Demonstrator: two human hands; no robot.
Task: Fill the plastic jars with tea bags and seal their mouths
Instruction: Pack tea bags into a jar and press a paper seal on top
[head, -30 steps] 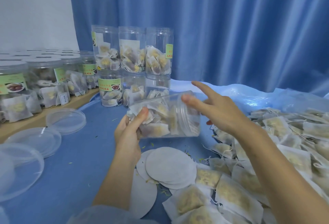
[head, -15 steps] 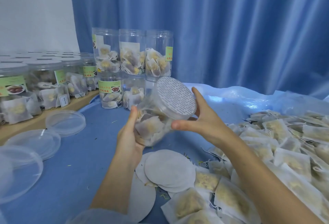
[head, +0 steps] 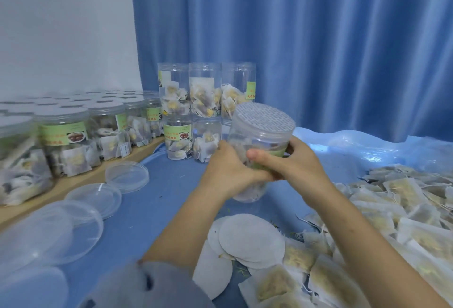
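A clear plastic jar [head: 259, 133] packed with tea bags stands almost upright above the blue table, its mouth covered by a white patterned seal [head: 266, 117]. My left hand [head: 228, 173] grips the jar's left side and lower body. My right hand [head: 294, 163] wraps the right side, thumb across the front over a green label. Loose round white seal discs [head: 250, 239] lie on the table just below. A heap of loose tea bags [head: 404, 209] spreads along the right.
Filled jars stand stacked in two tiers [head: 203, 111] behind the held jar. More lidded jars [head: 63, 146] line a wooden board on the left. Clear plastic lids [head: 127, 175] lie on the blue cloth at the left. Blue curtain behind.
The jar has turned from lying sideways to almost upright, sealed mouth on top. My right hand moved from the mouth down onto the jar's side, and both hands now wrap the body.
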